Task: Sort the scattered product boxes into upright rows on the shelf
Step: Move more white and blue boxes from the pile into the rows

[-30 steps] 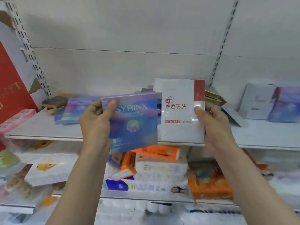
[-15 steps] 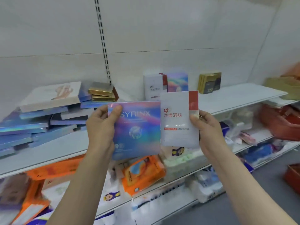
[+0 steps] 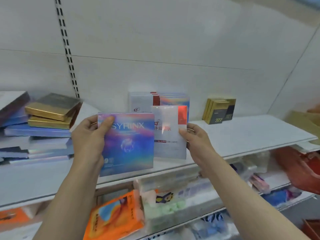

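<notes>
My left hand (image 3: 87, 135) grips an iridescent blue SYRINX box (image 3: 128, 144) by its left edge, held upright over the white shelf (image 3: 242, 135). My right hand (image 3: 195, 139) holds a white box with a red corner (image 3: 168, 134) by its right edge, partly behind the SYRINX box. Behind them, an upright row of white-and-red boxes (image 3: 141, 101) and iridescent boxes (image 3: 174, 100) stands against the back wall. Upright gold-and-black boxes (image 3: 220, 110) stand further right. A flat heap of blue boxes (image 3: 36, 141) and gold boxes (image 3: 50, 113) lies at the left.
The slotted upright (image 3: 66, 47) runs up the back panel. Lower shelves hold orange packs (image 3: 114, 217), tissue packs (image 3: 173, 205) and red bags (image 3: 299, 167). A tan box (image 3: 304, 122) sits at the far right. Bare shelf surface lies between the row and the gold-and-black boxes.
The view has swung right from the scattered pile to the upright rows. Both hands carried their boxes closer to the shelf, in front of the standing row.
</notes>
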